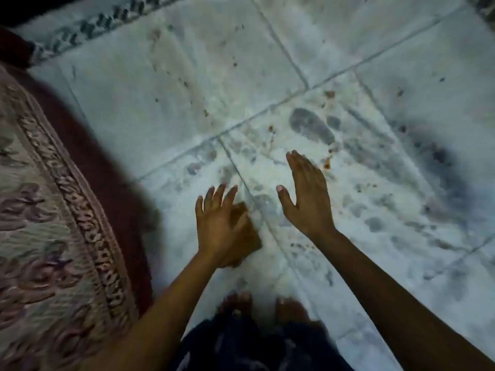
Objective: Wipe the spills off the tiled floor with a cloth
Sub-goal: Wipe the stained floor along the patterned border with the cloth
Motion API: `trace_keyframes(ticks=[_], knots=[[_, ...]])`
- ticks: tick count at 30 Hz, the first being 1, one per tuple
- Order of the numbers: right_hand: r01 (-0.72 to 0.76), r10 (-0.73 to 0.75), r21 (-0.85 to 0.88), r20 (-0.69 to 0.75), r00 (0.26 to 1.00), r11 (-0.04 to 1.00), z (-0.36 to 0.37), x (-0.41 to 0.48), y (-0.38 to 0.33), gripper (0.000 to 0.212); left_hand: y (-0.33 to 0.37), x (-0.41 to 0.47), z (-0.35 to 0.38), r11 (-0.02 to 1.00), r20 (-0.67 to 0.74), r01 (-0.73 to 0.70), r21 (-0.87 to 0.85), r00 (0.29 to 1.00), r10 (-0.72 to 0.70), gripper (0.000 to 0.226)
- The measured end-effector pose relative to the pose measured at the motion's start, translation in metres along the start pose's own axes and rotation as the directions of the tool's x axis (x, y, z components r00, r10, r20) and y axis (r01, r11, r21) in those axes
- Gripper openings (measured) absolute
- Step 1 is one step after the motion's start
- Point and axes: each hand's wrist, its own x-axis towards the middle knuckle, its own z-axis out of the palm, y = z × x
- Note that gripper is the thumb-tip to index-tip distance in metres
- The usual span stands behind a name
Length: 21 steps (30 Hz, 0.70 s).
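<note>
My left hand [218, 226] is over a small brown cloth [247, 231], thumb across it, fingers spread; the cloth pokes out to the right of the palm. My right hand [308, 194] is flat with fingers together and holds nothing. The white tiled floor [166, 103] is smeared with grey footprints. Reddish-brown spill spots [327, 163] lie just right of my right fingertips, with more spots [330, 94] farther up near the tile joint. My bare feet [263, 306] show at the bottom.
A patterned rug [53, 210] with a dark red border covers the floor on the left. A dark patterned tile strip [88, 30] runs along the top left. Dark smudges [434, 156] mark the tiles on the right.
</note>
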Motion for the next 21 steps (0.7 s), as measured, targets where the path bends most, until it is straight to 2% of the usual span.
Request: trace_keyframes(ticks=[2,5,11,15,21], knots=[[0.026,-0.026,-0.013,0.012,1.000,1.000,0.046,0.004,0.021,0.059,-0.018,0.000,0.041,0.997,-0.058,0.067,-0.042,0.996,-0.069,0.070],[0.083,-0.080,-0.050,0.050,0.996,0.995,0.097,0.009,0.047,0.061,-0.031,-0.008,0.091,0.996,-0.165,0.082,-0.026,0.983,-0.085,0.074],[0.137,-0.137,-0.046,0.004,0.991,0.990,0.125,0.022,0.055,0.059,-0.048,-0.013,0.129,0.990,-0.182,0.037,0.138,0.983,-0.011,0.088],[0.151,-0.151,-0.013,0.005,0.988,0.988,0.119,0.016,0.045,0.060,-0.050,-0.009,0.124,0.967,-0.197,0.012,0.255,0.980,0.040,0.075],[0.175,-0.175,0.003,0.015,0.984,0.985,0.107,0.010,0.046,0.061,-0.057,0.006,0.113,0.975,-0.269,-0.085,0.206,0.953,0.140,0.043]])
